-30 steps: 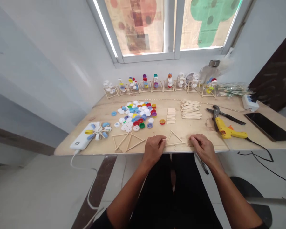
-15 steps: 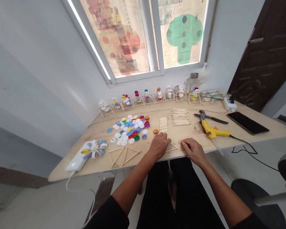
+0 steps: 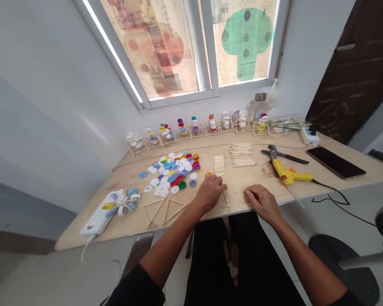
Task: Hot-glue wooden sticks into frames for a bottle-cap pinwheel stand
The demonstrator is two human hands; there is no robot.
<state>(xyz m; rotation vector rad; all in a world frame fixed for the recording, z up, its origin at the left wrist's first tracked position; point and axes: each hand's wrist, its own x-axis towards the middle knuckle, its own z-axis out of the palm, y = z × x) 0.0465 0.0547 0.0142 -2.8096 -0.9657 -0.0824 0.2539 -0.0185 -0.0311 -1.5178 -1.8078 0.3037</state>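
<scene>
My left hand is closed over a small triangle of wooden sticks near the front edge of the table; its fingers hide most of the triangle. An orange bottle cap lies just beyond the knuckles. To the right, my right hand rests low on the tabletop, thumb and fingers curled together; whatever may be between them cannot be made out. More stick triangles lie flat left of my left hand. Beyond the hands are a short stack of sticks and a larger pile of sticks.
Many coloured bottle caps spread at left, beside a cap wheel on a white power strip. A row of finished stick-and-cap models lines the wall. At right lie a yellow glue gun, pliers and a phone.
My left hand has shifted slightly, and the stick triangle under it has turned and drawn left, away from my right hand. My right hand stays curled. The view has tilted a little.
</scene>
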